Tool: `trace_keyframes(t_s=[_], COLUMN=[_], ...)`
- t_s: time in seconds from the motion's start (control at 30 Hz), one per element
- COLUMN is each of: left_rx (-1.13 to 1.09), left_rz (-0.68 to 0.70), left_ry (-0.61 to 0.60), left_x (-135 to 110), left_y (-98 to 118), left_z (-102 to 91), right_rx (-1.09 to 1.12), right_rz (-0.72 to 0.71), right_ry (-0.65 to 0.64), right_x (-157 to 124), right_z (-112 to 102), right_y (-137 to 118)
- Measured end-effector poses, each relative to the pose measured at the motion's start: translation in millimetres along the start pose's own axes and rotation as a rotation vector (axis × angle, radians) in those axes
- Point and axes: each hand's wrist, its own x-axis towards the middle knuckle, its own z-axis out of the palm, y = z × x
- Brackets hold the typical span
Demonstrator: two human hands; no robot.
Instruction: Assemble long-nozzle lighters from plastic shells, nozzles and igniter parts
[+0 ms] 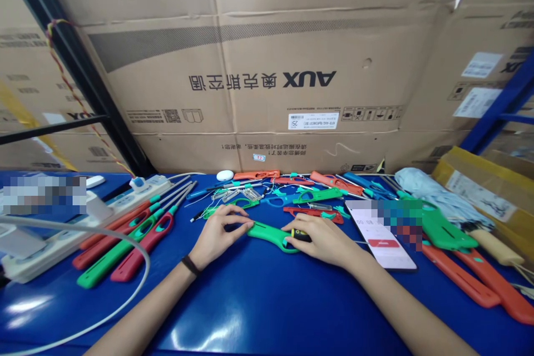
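I am holding a green lighter casing (269, 235) in front of me, low over the middle of the blue table (250, 311); whether it is resting on the surface, I cannot tell. My left hand (223, 233) is pinching its left end between thumb and fingers. My right hand (323, 238) is closing around a yellow and black screwdriver (298, 235) at the casing's right end, fingertips touching the plastic. The two hands are sitting apart, with the casing bridging them. Beyond it, loose lighter parts (319, 196) are lying scattered before a big cardboard box (167, 39). Red and green lighters (142, 253) are lying on my left beside a white power strip (20, 264). A phone (392, 258) is lying just right of my right hand, near more lighters (461, 272).
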Motion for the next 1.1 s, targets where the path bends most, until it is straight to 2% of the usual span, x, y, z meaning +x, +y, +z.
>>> trace_keyframes(t_s=[0.2, 0.37, 0.73, 1.1], left_rx=[-0.100, -0.227, -0.199, -0.097], left_rz=[-0.039, -0.116, -0.090, -0.055], left_ry=[0.042, -0.029, -0.025, 0.011], left_x=[0.9, 1.9, 0.7, 0.4], left_y=[0.2, -7.5, -15.8, -11.5], left_z=[-0.6, 4.9, 9.8, 6.1], right_rx=[0.006, 0.005, 0.004, -0.002], right_rz=[0.001, 0.001, 0.005, -0.009], right_ry=[-0.002, 0.000, 0.002, 0.007], right_x=[0.2, 0.1, 0.5, 0.4], right_z=[0.6, 0.6, 1.1, 0.3], right_y=[0.0, 0.2, 0.5, -0.3])
